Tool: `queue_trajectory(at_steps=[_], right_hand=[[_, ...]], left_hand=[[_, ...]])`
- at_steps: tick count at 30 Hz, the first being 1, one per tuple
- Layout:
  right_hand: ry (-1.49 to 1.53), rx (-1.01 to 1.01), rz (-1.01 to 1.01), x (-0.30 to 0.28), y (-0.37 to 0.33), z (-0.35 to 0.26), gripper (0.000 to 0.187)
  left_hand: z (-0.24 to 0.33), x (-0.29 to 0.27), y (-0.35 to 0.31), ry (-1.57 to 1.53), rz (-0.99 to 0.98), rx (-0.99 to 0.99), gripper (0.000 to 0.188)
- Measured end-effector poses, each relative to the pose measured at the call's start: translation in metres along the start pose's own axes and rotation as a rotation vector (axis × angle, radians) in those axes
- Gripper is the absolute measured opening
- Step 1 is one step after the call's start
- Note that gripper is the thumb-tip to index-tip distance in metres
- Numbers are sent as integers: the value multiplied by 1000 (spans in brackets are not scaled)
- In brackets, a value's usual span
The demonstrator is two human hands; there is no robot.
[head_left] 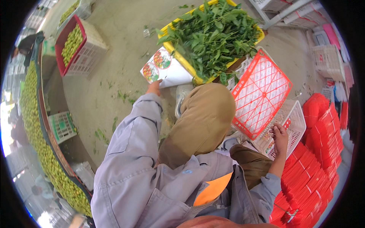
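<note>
My left hand [153, 88] is closed on the near edge of a white printed sheet [176, 73] with round fruit pictures. That sheet lies against the left side of a yellow crate [170, 49] heaped with leafy green stems [216, 34]. My right hand [280, 137] hangs over a white plastic crate [297, 123], its fingers curled; whether anything small is between them is hidden. Just beyond that hand, a red lattice panel [262, 93] tilts over white contents.
Red bundled stacks [304, 167] stand at my right. A long trough of green fruit [32, 110] runs along the left, with a green-and-white crate [62, 126] beside it. Farther off stands a red-rimmed crate of fruit [81, 47]. Metal shelving [285, 15] is at the far right.
</note>
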State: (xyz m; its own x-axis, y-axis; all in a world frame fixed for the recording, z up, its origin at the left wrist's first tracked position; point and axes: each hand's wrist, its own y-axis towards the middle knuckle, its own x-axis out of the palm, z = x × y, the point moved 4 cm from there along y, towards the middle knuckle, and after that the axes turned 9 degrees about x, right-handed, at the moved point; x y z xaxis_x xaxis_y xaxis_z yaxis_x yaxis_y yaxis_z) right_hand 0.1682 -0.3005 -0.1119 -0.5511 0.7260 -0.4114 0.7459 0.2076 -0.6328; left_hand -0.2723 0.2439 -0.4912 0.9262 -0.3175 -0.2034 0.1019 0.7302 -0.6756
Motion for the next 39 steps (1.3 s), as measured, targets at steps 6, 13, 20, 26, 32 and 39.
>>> queue_trajectory(at_steps=[6, 13, 20, 26, 32, 39], right_hand=[[269, 92, 104, -17, 20, 15, 26], [404, 39, 38, 6, 27, -20, 24], [370, 17, -20, 32, 24, -45, 21], [422, -28, 26, 22, 39, -49, 22], [118, -402, 211, 38, 22, -106, 18], [-401, -1456, 401, 130, -141, -226, 31]], left_hand=[[-16, 7, -5, -537, -9, -233, 47], [-6, -16, 13, -394, 114, -212, 37], [-39, -6, 42, -689, -91, -222, 42], [19, -35, 8, -911, 44, -169, 37], [247, -105, -113, -748, 116, 672, 44], [427, 42, -339, 13, -202, 1205, 21]])
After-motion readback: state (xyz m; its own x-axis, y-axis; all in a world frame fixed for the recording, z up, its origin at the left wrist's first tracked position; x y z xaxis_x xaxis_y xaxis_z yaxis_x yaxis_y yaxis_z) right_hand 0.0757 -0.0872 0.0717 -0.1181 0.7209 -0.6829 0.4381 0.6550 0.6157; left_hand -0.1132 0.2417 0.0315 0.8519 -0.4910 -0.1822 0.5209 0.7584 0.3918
